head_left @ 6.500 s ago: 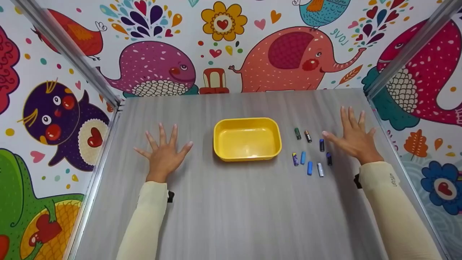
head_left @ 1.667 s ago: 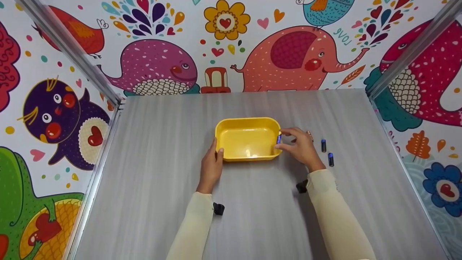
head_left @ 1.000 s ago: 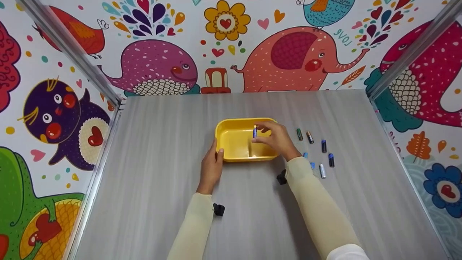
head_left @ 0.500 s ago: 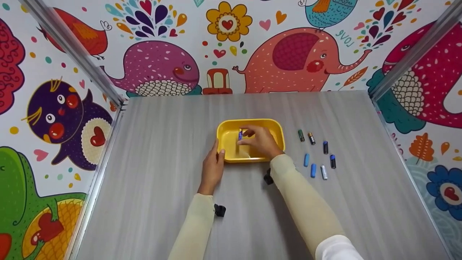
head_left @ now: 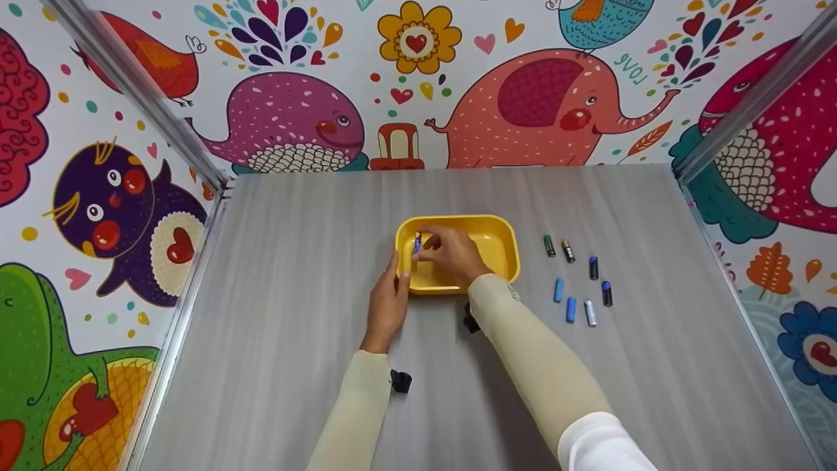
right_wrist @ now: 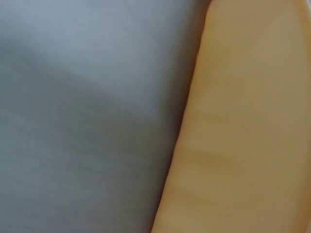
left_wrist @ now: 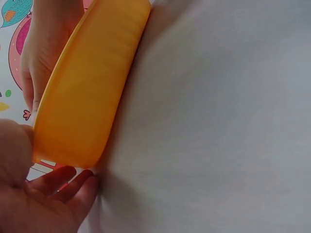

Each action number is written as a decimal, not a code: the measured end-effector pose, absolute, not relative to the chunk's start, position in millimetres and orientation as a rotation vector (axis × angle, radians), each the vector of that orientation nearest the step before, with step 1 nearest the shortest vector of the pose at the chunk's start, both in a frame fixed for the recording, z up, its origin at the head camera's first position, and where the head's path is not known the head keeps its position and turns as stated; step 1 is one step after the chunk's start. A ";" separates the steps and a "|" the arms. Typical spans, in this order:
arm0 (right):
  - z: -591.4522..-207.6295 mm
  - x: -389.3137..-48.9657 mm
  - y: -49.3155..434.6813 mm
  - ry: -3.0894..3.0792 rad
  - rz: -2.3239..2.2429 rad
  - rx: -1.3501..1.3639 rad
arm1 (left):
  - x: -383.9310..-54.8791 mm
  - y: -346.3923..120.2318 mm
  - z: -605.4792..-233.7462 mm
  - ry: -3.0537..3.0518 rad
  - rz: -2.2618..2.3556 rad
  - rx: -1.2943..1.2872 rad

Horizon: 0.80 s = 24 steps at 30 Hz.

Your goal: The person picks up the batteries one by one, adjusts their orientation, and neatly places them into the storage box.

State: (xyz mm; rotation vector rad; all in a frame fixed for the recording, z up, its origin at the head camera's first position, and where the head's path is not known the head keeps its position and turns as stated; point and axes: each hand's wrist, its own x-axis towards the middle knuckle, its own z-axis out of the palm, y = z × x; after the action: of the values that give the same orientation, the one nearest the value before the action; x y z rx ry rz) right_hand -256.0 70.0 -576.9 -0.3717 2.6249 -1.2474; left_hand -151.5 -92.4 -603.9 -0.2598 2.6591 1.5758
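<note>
A yellow plastic tray [head_left: 497, 282] sits on the table, its outer wall [left_wrist: 87, 92] large in the left wrist view. My left hand [head_left: 387, 304] grips its near left corner, thumb at the front and fingers [left_wrist: 80, 194] along the left side. Inside the tray, toward the left end, my right hand [head_left: 454, 254] pinches a small purple battery [head_left: 417, 243] between thumb and fingertips, held roughly upright. Whether the battery touches the tray floor, I cannot tell. In the right wrist view only the tray's side [right_wrist: 238, 126] and the table show.
Several loose batteries lie right of the tray: a green one [head_left: 548, 245], a copper-topped one [head_left: 567, 251], dark ones with blue ends [head_left: 607, 294], blue ones [head_left: 571, 310] and a silver one [head_left: 590, 313]. Printed walls [head_left: 294, 124] with metal corner rails [head_left: 752, 91] bound the grey table [head_left: 294, 229].
My left hand has come to the tray and gripped it. My right hand picked up the purple battery from the right-hand group and carried it left over the rim into the tray's left part.
</note>
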 end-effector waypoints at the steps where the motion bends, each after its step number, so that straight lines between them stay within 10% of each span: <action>1: -577.7 -256.5 68.2 2.623 -1.240 -0.367 | -151.4 -92.6 -604.1 2.657 1.578 -0.260; 24: -604.6 -260.1 52.0 2.692 -1.006 -0.495 | -151.5 -91.9 -604.2 2.660 1.604 -0.243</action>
State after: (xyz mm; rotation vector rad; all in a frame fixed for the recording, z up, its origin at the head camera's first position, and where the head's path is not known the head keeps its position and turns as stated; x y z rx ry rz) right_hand -260.1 52.0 -604.6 -0.4946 2.6921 -1.0059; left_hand -151.5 -91.9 -604.2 -0.2430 2.6600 1.6037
